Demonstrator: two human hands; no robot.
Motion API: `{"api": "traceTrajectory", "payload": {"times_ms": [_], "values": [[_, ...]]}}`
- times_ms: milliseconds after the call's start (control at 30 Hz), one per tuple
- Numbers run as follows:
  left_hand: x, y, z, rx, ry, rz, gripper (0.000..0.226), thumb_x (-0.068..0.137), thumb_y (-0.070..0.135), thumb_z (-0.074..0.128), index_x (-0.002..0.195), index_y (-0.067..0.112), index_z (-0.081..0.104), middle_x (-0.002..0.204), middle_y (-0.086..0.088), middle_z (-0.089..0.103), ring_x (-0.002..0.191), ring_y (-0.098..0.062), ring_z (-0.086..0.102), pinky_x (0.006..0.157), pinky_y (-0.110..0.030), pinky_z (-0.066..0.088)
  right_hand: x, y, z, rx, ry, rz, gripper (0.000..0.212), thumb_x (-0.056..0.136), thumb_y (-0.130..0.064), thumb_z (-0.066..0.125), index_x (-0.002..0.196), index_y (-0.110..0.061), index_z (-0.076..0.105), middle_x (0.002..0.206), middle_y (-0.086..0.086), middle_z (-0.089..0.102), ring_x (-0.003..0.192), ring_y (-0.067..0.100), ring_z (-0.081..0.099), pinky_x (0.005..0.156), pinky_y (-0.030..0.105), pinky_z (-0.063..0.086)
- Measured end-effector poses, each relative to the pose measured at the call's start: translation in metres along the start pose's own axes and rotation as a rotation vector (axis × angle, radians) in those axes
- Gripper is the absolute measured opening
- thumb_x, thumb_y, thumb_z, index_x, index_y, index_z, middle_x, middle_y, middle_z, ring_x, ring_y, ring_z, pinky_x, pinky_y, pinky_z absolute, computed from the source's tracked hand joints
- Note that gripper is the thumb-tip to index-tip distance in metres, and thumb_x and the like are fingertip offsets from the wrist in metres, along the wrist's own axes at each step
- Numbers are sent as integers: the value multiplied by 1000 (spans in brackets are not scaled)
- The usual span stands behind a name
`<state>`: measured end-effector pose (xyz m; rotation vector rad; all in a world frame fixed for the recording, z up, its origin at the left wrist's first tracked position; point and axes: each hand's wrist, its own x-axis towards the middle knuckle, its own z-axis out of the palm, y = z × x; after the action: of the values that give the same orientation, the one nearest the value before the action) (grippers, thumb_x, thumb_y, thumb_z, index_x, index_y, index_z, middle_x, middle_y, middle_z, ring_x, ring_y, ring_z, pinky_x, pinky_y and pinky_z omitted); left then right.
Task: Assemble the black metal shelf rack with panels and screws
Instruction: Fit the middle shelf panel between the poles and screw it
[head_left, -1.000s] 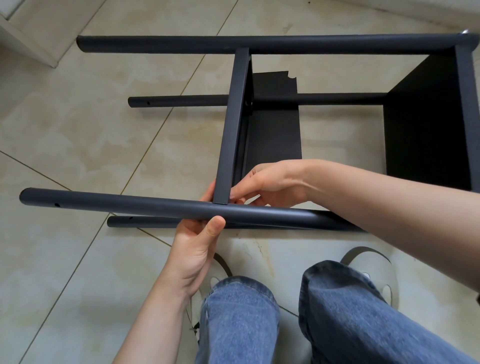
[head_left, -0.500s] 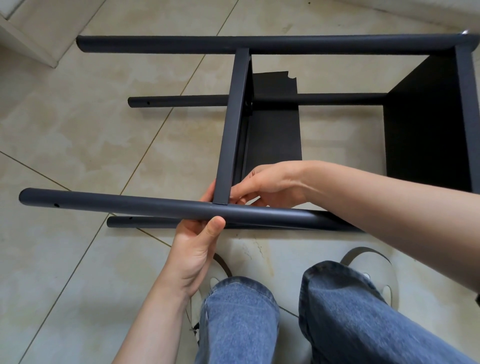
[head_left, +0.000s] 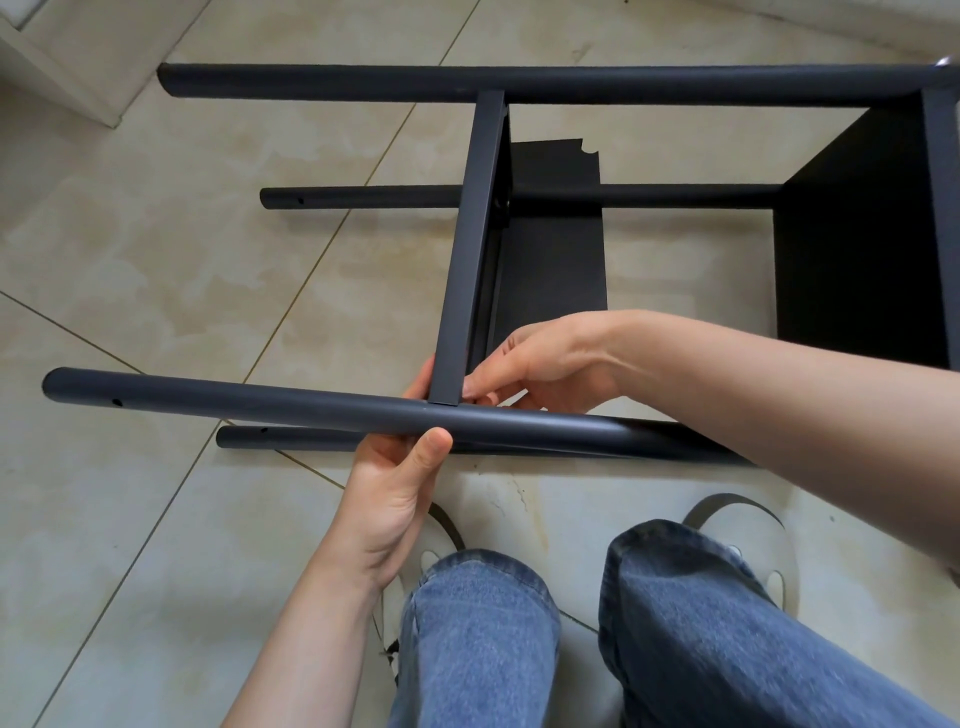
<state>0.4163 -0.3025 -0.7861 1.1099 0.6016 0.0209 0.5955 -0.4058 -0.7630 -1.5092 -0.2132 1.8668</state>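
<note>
Left hand (head_left: 397, 483) is wrapped around the near pole (head_left: 291, 405) while right hand (head_left: 535, 364) pinches something tiny at the shelf panel (head_left: 467, 249) joint, probably a screw needing threading next.

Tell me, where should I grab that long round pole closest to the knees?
Probably around the near pole, just left of the flat crossbar, coming from below like the left hand does. It is round and smooth, so fingers wrap it, and the right hand keeps the joint.
</note>
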Motion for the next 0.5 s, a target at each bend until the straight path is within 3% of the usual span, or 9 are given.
{"api": "traceTrajectory", "payload": {"times_ms": [133,367,500], "values": [[0,1,1,30,-20,11,89,62,49,90,138,19,55,119,-9,73,121,-22,64,101,-23,48,6,0,4,-31,-10,-37,49,94,-30,64,46,-20,66,74,1,60,82,16,59,88,33,50],[0,1,1,33,-4,14,91,59,49,92,136,18,55,118,-5,73,119,-20,66,98,-22,49,-1,1,-3,6,1,0,24,91,-27,68,70,-15,71,84,4,63,91,22,60,89,38,50],[1,0,1,32,-9,31,86,60,49,92,135,22,59,119,-10,73,121,-24,64,103,-25,47,4,3,1,1,-5,-33,42,94,-27,63,53,-19,68,81,5,60,83,17,60,83,33,51]]}}
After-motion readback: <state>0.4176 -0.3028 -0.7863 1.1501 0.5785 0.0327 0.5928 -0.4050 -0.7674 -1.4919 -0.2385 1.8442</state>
